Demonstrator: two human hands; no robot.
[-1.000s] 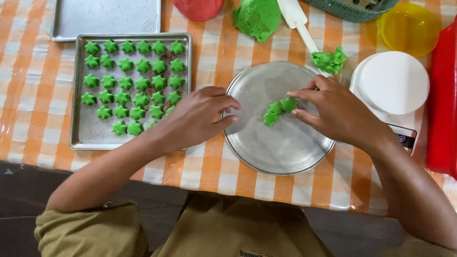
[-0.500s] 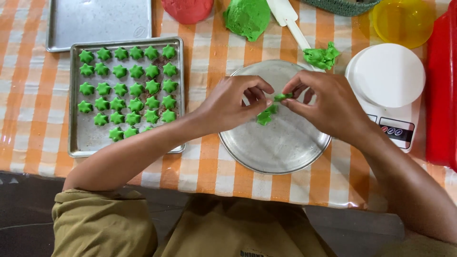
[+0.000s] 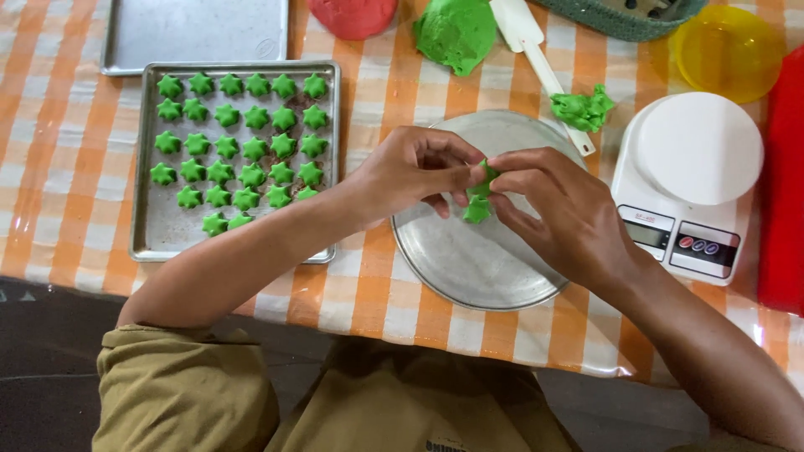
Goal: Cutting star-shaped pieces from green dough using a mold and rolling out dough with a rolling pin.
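Both my hands meet over a round metal plate (image 3: pixel 477 268). My left hand (image 3: pixel 414 172) and my right hand (image 3: pixel 557 209) pinch a small piece of green dough (image 3: pixel 483 178) between their fingertips. A second small green piece (image 3: pixel 476 209) sits just below it, over the plate. Left of the plate stands a rectangular metal tray (image 3: pixel 151 238) filled with several rows of green star-shaped dough pieces (image 3: pixel 239 138).
An empty metal tray (image 3: pixel 193 33) lies at the back left. A red dough lump (image 3: pixel 352 15), a large green dough lump (image 3: pixel 456 33), a white scraper (image 3: pixel 536 59), a small green dough lump (image 3: pixel 582 109), a white kitchen scale (image 3: pixel 691 180), a yellow bowl (image 3: pixel 729 50) and a red container (image 3: pixel 783 176) surround the plate.
My left hand came off the plate's left rim and joined my right hand. Both lifted the green dough from the plate and now pinch it together.
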